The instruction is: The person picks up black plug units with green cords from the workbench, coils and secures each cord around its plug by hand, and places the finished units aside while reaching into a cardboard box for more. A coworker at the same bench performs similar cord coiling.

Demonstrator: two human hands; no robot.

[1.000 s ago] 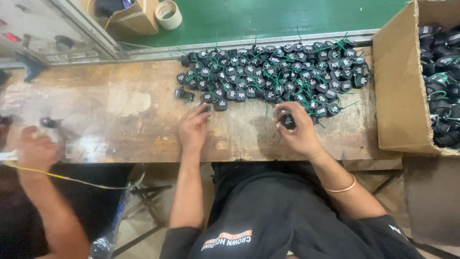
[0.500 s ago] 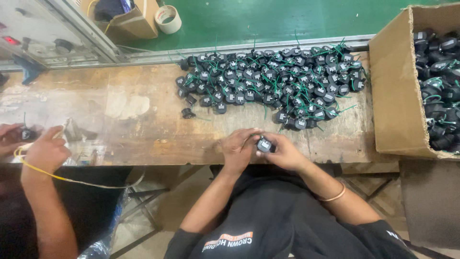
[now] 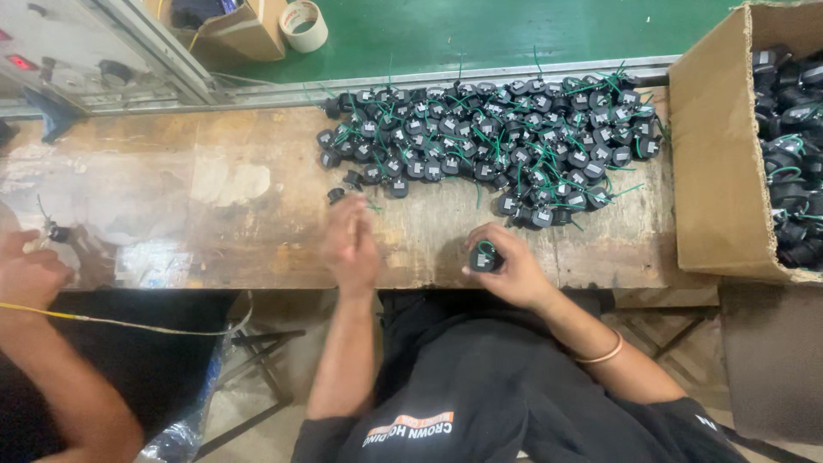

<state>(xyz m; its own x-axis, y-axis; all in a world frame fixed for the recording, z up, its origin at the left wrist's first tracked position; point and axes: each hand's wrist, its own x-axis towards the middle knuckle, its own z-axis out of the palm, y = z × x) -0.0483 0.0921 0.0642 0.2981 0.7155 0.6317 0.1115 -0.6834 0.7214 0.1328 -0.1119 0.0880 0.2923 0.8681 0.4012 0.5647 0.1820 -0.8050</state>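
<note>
A large heap of small black coil parts with green wires (image 3: 497, 146) lies on the worn wooden bench (image 3: 214, 206). My right hand (image 3: 514, 274) is at the bench's front edge, shut on one black part with a green wire (image 3: 484, 255). My left hand (image 3: 351, 244) is blurred and hovers over the bench, fingers together, holding nothing that I can see. It is just below two stray parts (image 3: 343, 187) at the heap's left corner.
A cardboard box (image 3: 716, 171) full of the same black parts stands at the right. A co-worker's hand (image 3: 30, 274) at the left edge holds a small part beside a yellow wire (image 3: 111, 321). A tape roll (image 3: 303, 24) lies on the green floor beyond.
My hands were together on one part at the bench's front edge. They have separated: the left hand has moved left and up toward the heap, while the right hand keeps the part.
</note>
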